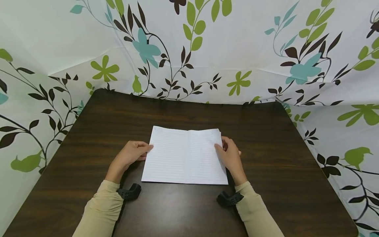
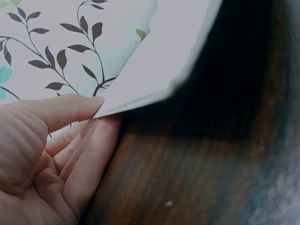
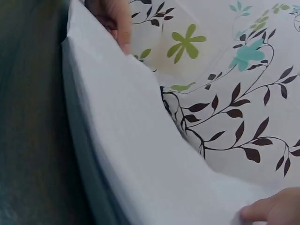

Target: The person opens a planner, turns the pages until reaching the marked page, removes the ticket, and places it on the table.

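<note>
An open notebook (image 1: 171,158) with lined white pages lies spread between my two hands, its centre fold running toward me. My left hand (image 1: 131,156) pinches the left edge, thumb on top and fingers beneath, as the left wrist view shows with the page corner (image 2: 136,93) between them. At the right edge my right hand (image 1: 231,156) grips the notebook, thumb on the page and fingers behind. In the right wrist view the thumb (image 3: 265,211) presses the paper at the lower right, and the other hand (image 3: 115,21) shows at the top.
A dark wood-grain table (image 1: 177,214) lies beneath. Behind and beside it hangs a white cloth (image 1: 245,49) printed with leaves, flowers and birds. Black devices are strapped on the left wrist (image 1: 130,192) and the right wrist (image 1: 229,199).
</note>
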Demonstrator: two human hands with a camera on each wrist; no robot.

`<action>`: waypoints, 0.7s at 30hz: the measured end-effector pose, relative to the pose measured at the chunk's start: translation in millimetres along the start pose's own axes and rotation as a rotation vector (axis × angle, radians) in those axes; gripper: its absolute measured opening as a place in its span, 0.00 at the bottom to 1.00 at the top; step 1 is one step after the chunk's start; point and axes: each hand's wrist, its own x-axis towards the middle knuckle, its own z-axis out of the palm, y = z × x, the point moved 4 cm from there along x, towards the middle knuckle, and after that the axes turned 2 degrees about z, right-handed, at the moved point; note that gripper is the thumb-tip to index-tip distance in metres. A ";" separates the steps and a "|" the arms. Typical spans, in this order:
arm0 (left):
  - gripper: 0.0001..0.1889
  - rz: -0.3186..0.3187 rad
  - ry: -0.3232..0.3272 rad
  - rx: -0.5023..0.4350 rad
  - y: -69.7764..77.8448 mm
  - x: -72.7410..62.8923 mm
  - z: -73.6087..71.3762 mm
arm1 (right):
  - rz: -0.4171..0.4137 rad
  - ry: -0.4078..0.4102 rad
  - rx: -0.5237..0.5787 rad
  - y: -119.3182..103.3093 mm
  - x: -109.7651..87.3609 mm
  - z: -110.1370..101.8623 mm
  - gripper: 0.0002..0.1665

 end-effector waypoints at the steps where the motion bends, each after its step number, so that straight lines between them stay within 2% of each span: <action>1: 0.24 0.001 0.000 -0.001 0.0 -0.5 0.1 | -0.017 0.021 0.011 -0.6 -0.2 0.3 0.21; 5: 0.24 0.006 -0.001 -0.011 -0.3 -1.4 0.0 | -0.138 0.108 0.000 -6.9 -3.6 1.6 0.18; 10: 0.24 0.005 -0.007 -0.018 -1.3 -1.3 -1.1 | -0.329 0.146 -0.179 -20.3 -12.7 6.5 0.19; 15: 0.23 -0.003 -0.010 -0.025 -3.5 -1.7 -1.2 | -0.429 0.066 -0.338 -30.5 -22.7 13.3 0.27; 21: 0.23 0.006 -0.007 -0.018 -1.9 0.8 -1.4 | -0.464 -0.080 -0.386 -43.1 -41.1 11.1 0.34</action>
